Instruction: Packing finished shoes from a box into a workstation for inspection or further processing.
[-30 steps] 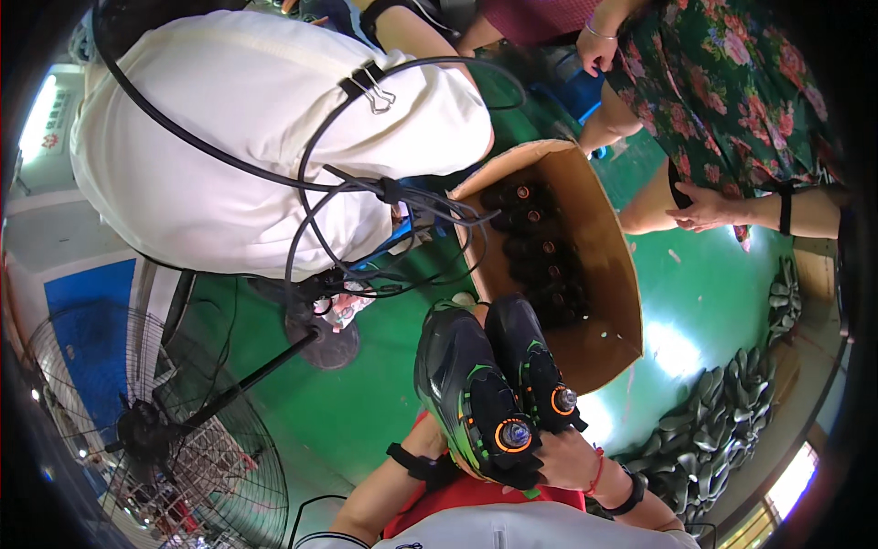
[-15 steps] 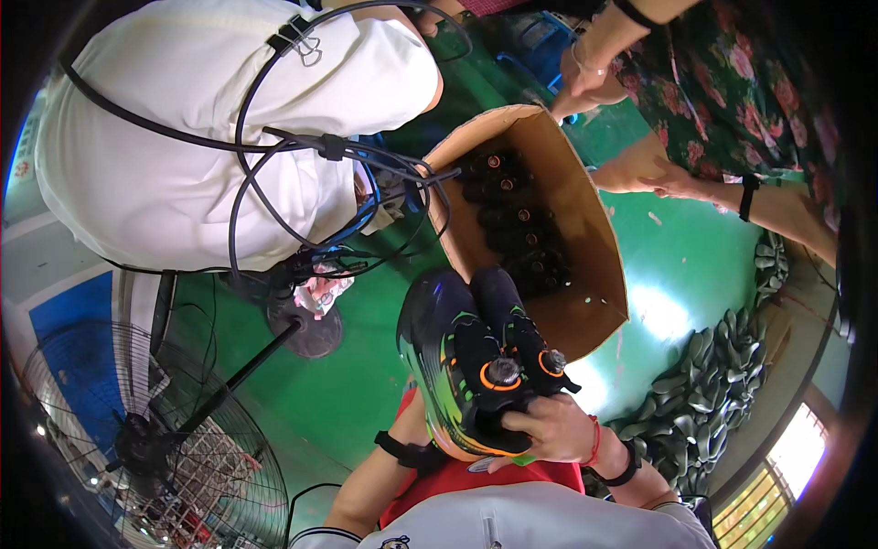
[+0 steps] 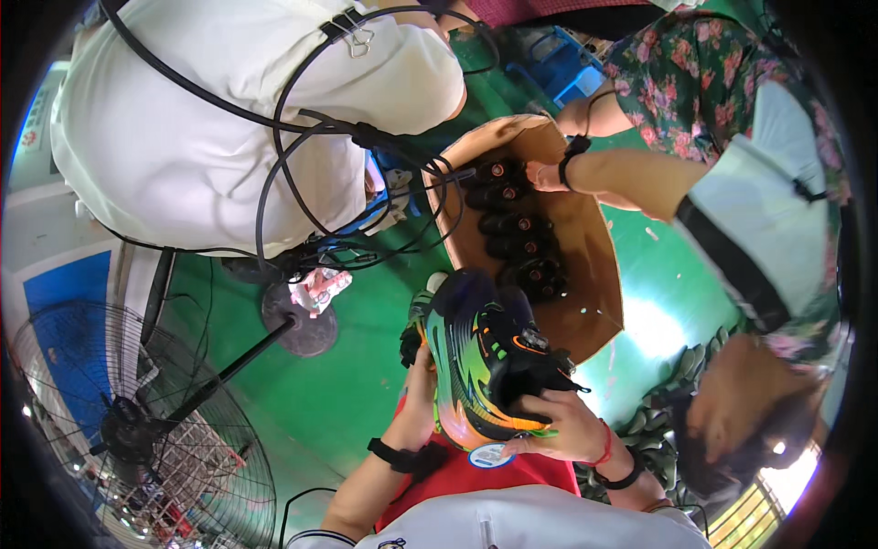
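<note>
My right hand (image 3: 569, 428) grips a pair of dark shoes (image 3: 471, 352) with green and orange patterns at the heel openings, toes pointing away from me. A round pale sticker (image 3: 489, 455) shows at the near heel. My left hand (image 3: 420, 366) is closed at the left side of the pair, its fingers partly hidden. It holds what looks like another black and green shoe (image 3: 413, 331), mostly covered by the pair. Just beyond the toes stands an open cardboard box (image 3: 590, 293) with several black shoes (image 3: 526, 240) lined up inside.
A person in floral clothing (image 3: 681, 82) and another in a pale sleeve (image 3: 750, 210) are at the right; a hand (image 3: 546, 176) reaches into the box. A person in white (image 3: 210, 137) with looped cables is at the left. A fan (image 3: 137, 430) and a pile of dark soles (image 3: 654, 412) flank me.
The pair has tilted and turned, showing more of its patterned side. My left hand has come into sight with a black and green thing. A co-worker has leaned in, one hand in the box.
</note>
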`<state>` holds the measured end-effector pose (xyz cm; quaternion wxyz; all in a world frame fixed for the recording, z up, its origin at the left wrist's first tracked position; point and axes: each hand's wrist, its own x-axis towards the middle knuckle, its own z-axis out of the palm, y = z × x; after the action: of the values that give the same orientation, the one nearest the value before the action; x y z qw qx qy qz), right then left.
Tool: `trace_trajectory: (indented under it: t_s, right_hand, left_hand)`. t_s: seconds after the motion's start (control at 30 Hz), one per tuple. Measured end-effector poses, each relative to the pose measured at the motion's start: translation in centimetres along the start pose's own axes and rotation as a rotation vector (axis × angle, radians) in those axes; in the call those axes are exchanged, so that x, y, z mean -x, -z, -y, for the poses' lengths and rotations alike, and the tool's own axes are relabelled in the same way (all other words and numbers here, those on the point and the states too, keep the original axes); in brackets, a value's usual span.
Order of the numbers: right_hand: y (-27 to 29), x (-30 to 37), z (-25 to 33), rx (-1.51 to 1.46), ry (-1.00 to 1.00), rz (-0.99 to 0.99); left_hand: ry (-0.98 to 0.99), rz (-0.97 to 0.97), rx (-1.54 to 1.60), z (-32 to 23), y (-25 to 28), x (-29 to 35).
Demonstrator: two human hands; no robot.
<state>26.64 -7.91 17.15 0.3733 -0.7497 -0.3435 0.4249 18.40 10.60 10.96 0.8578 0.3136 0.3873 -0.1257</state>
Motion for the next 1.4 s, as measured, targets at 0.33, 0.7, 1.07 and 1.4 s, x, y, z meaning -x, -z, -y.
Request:
trace_trajectory:
  t_s: [0.33, 0.7, 1.07, 1.4]
  right_hand:
    - [-0.4, -0.7, 2.1, -0.421, -0.219, -0.177]
    - [-0.8, -0.5, 0.5, -0.571, -0.196, -0.282]
    - [-1.4, -0.4, -0.2, -0.711, -0.287, -0.321]
    - [-3.4, -0.2, -0.9, -0.586, -0.355, -0.334]
  left_hand:
    - [0.235, -0.105, 0.556, 2.3, 6.0, 0.6]
    - [0.09, -0.284, 0.329, 1.7, 7.8, 2.7]
    - [0.038, -0.364, 0.426, 2.3, 9.3, 2.8]
    - [0.088, -0.421, 0.306, 0.2, 8.3, 3.2]
